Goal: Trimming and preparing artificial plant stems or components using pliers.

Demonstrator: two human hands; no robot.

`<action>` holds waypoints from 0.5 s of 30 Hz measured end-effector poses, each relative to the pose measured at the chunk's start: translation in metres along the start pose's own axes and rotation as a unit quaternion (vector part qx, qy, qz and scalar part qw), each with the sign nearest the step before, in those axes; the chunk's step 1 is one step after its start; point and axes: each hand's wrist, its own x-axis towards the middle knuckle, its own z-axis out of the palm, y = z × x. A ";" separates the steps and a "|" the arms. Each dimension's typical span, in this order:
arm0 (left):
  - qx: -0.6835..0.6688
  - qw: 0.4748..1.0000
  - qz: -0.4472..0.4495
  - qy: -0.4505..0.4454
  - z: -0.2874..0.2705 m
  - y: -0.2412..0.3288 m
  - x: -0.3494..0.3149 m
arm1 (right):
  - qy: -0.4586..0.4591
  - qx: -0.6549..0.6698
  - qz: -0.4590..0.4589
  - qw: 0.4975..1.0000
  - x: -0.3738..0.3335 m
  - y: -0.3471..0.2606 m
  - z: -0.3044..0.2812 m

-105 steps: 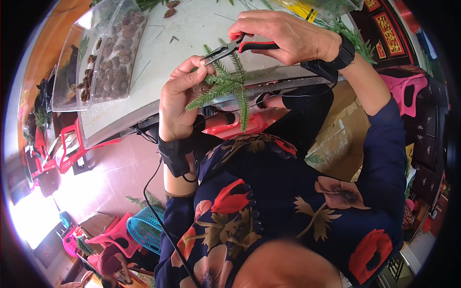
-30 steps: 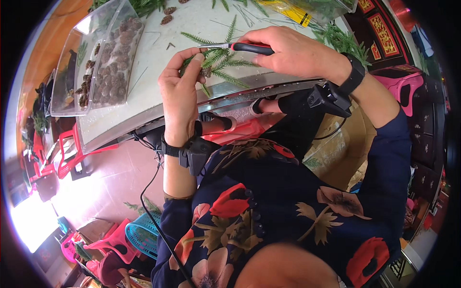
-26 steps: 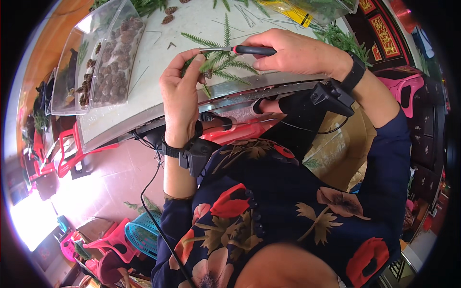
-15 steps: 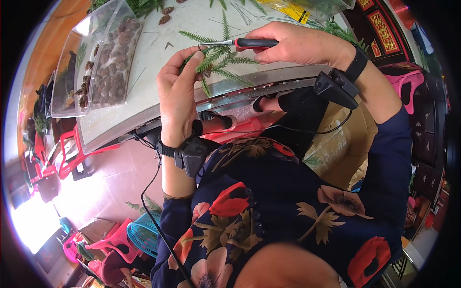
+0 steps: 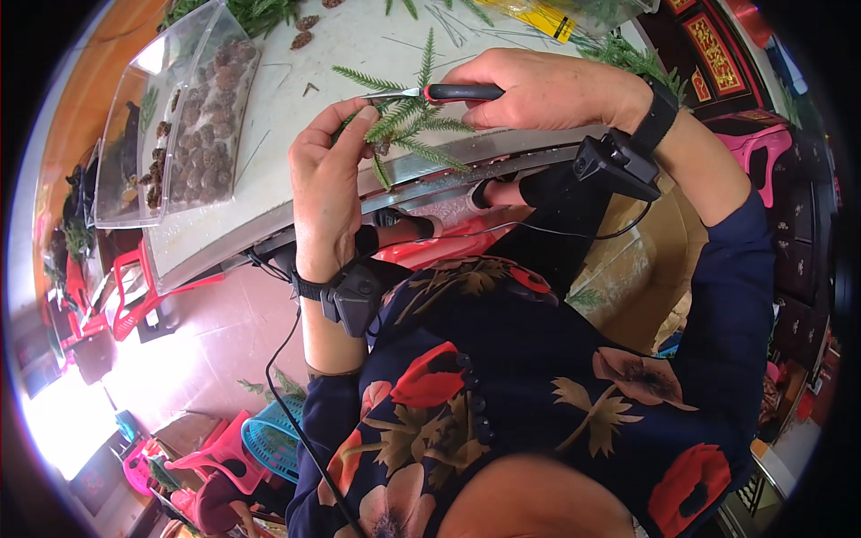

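Observation:
Between the thumb and fingers of my left hand is a green artificial pine sprig, its needled branches spreading out to the right. A small brown pine cone sits among the branches. My right hand is closed round the red and black handles of a pair of pliers. The slim metal jaws reach left to the sprig, beside my left fingertips. Whether the jaws grip a wire there is too small to tell. Both hands are over the near edge of the white table.
A clear plastic box of pine cones stands at the table's left. Loose cones, thin wires and a yellow package lie farther back. More greenery is at the right. A cable hangs between my wrists.
The pliers and my right hand have shifted slightly left and down, with the jaws still at the sprig. My left hand keeps its hold and has moved very little.

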 end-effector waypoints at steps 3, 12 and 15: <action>-0.006 1.000 -0.011 -0.012 -0.004 -0.001 0.002 | -0.007 -0.018 -0.001 1.000 -0.001 -0.004 0.001; 0.033 0.999 0.003 0.002 -0.002 0.002 0.000 | -0.052 -0.024 -0.022 0.998 -0.003 -0.004 0.001; 0.037 0.999 -0.004 0.004 -0.001 0.000 0.000 | -0.043 -0.042 -0.040 0.997 -0.001 0.002 0.004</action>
